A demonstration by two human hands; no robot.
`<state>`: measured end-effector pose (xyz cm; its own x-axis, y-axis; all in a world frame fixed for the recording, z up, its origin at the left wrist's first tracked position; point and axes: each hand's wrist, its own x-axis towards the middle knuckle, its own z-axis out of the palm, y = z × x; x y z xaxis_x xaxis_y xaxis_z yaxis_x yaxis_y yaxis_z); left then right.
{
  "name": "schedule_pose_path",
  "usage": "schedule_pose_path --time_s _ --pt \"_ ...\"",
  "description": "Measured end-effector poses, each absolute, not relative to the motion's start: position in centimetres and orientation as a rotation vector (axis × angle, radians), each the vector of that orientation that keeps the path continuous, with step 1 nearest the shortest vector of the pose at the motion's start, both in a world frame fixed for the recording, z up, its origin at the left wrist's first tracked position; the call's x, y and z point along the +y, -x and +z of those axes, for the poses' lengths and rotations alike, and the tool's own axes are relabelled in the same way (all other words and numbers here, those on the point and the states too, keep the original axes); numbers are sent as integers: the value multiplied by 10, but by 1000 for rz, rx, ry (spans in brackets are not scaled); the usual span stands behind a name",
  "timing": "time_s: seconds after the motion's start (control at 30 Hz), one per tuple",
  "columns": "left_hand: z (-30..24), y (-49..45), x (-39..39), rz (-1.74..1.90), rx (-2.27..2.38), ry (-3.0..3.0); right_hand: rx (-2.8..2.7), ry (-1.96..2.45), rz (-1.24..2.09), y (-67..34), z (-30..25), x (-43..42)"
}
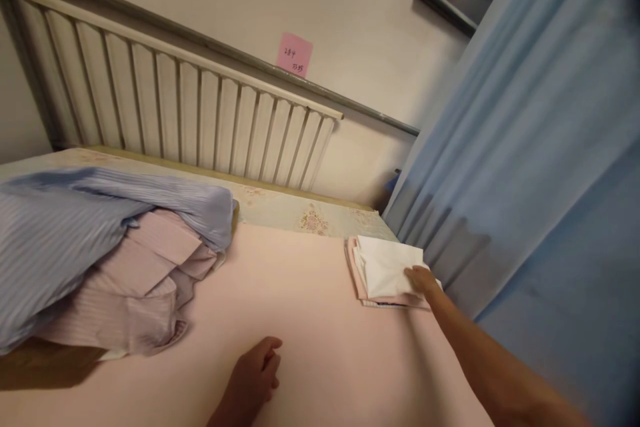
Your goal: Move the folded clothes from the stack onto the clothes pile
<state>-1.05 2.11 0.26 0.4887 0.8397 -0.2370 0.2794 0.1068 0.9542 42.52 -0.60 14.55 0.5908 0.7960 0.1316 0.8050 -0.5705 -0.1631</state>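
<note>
White, smooth fabric forms the flat, folded rectangular cloth (387,263) on top of a low stack, with pale pink folded fabric (359,283) showing beneath it. The cloth looks light, soft and unlikely to break; its layers could slip over one another or unfold if only the top one is pinched. A hold under the stack's folded left edge, with a palm supporting the underside, would probably keep the layers together.

The right hand (421,279) rests its fingers on the white cloth near the stack's right edge; whether they pinch or only press, I cannot tell. The left hand (256,370), nearer the wearer and left of the stack, is loosely curled with nothing visible in it.

A smooth, pale pink sheet (285,287) lies under the stack. Well to the stack's left sits a rumpled heap of pink striped fabric (135,273), partly covered by blue striped fabric (60,227). The long, blue hanging curtain (500,167) comes close on the stack's right, probably limiting elbow room there.
</note>
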Motion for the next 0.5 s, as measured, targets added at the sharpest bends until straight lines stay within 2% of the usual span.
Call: schedule_pose_path --time_s 0.27,0.5 --pt "14 15 14 522 1019 -1491 -1198 1833 173 -345 249 63" --pt "28 27 4 546 1002 -1638 -1333 1493 236 -224 320 144"
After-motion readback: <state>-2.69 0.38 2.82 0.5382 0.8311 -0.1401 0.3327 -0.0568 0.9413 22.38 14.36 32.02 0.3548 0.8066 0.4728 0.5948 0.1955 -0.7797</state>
